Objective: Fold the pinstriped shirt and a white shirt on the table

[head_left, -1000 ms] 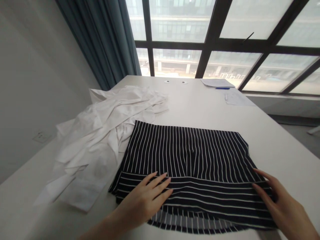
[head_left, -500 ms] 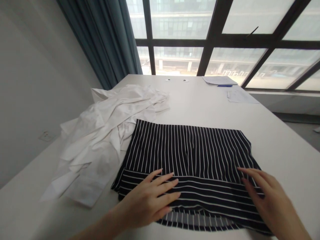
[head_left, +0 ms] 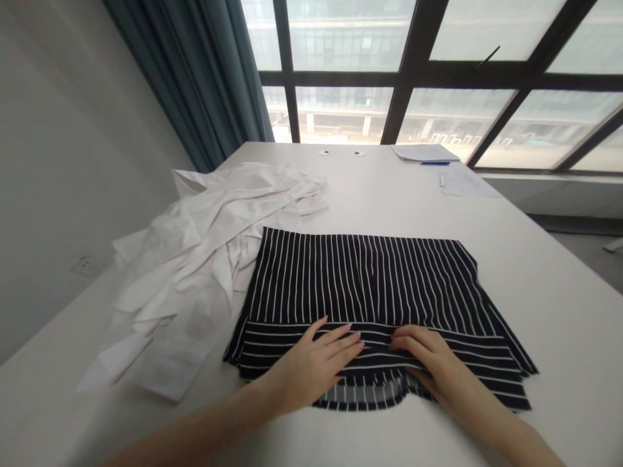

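A black garment with white stripes [head_left: 341, 275] lies on the white table in front of me. Its near part is a folded band with stripes running crosswise, and below it a curved opening shows a grey inside. My left hand [head_left: 318, 366] rests flat on this band, left of the middle, fingers spread and holding nothing. Right of the middle, my right hand [head_left: 433, 363] has its fingers bent over the band and its thumb at the near edge, pinching the cloth, which bunches there.
A loose heap of white cloth [head_left: 195, 259] lies to the left, close against the garment. Papers [head_left: 423, 153] and a blue pen [head_left: 435, 163] are at the table's far right. A blue curtain [head_left: 204, 84] hangs beside the window behind the white table [head_left: 370, 201].
My right hand has moved left from the garment's right side to near its middle and now grips the band. My left hand has shifted slightly right and away from me.
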Available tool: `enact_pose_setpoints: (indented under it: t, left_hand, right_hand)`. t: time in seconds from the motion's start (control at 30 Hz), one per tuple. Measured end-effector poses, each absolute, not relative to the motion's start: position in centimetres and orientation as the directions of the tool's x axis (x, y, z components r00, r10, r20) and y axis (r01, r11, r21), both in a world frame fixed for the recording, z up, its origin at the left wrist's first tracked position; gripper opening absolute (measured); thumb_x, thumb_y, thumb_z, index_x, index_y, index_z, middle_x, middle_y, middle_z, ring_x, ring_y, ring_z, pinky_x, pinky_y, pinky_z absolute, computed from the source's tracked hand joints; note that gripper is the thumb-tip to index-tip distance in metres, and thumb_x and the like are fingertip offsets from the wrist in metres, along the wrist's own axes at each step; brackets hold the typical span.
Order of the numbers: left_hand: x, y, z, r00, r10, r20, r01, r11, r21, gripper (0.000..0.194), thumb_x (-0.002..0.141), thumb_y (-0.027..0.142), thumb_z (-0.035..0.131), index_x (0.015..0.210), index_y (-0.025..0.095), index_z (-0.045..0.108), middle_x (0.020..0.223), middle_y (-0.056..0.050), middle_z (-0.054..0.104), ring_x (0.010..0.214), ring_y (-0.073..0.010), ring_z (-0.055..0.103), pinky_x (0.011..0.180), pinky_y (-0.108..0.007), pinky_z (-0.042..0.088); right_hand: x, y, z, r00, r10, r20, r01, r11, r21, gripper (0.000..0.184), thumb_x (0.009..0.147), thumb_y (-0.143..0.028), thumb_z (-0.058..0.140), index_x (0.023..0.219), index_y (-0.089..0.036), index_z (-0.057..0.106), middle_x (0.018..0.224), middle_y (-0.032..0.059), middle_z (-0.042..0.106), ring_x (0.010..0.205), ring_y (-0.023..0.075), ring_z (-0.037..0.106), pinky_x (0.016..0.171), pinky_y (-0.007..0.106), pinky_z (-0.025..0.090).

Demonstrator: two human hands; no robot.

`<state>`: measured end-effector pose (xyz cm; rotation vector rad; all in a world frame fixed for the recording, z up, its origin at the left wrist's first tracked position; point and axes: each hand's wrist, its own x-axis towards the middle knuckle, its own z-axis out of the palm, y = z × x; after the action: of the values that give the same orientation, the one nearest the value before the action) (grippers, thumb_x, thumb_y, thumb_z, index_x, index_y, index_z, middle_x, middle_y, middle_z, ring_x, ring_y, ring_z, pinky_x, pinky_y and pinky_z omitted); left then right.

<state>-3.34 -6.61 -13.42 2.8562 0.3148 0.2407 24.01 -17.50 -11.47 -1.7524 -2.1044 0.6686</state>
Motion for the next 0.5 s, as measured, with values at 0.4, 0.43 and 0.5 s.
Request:
enact_pose_setpoints:
  t: [0.4,0.43,0.5]
  left_hand:
    - [-2.8,-5.6,-11.8,0.942,0.325,0.088,0.214,-0.779,0.589,0.033,0.104,0.026,0.042,0.129,0.029,0.064,0.141,-0.001,0.06,0.141,-0.0214,0.044,0.121,-0.054,0.022]
    - [-2.8,-5.6,-11.9,0.938,0.338,0.072,0.228,-0.762,0.606,0.032,0.104,0.025,0.044,0.128,0.03,0.064,0.141,0.0,0.06,0.141,-0.0215,0.044,0.12,-0.055,0.022]
    - [-2.8,-5.5,-12.1,0.93,0.365,0.05,0.256,-0.739,0.624,0.03,0.102,0.026,0.049,0.125,0.032,0.066,0.14,0.0,0.061,0.14,-0.0217,0.046,0.12,-0.055,0.024]
  right_hand:
    - [25.7,-16.8,-10.7,-0.172,0.983,-0.066,0.617,0.056,-0.785,0.028,0.095,-0.045,0.057,0.089,-0.027,0.078,0.109,0.0062,0.072,0.119,0.0244,0.058,0.105,0.039,0.045]
    - [25.8,-16.8,-10.7,-0.176,0.982,-0.072,0.608,0.051,-0.792,0.029,0.095,-0.045,0.057,0.087,-0.028,0.079,0.109,0.0059,0.071,0.119,0.0244,0.058,0.105,0.039,0.045]
    - [25.8,-16.8,-10.7,-0.171,0.981,-0.091,0.602,0.031,-0.798,0.033,0.097,-0.044,0.054,0.08,-0.027,0.077,0.11,0.0058,0.07,0.117,0.0239,0.059,0.103,0.038,0.046]
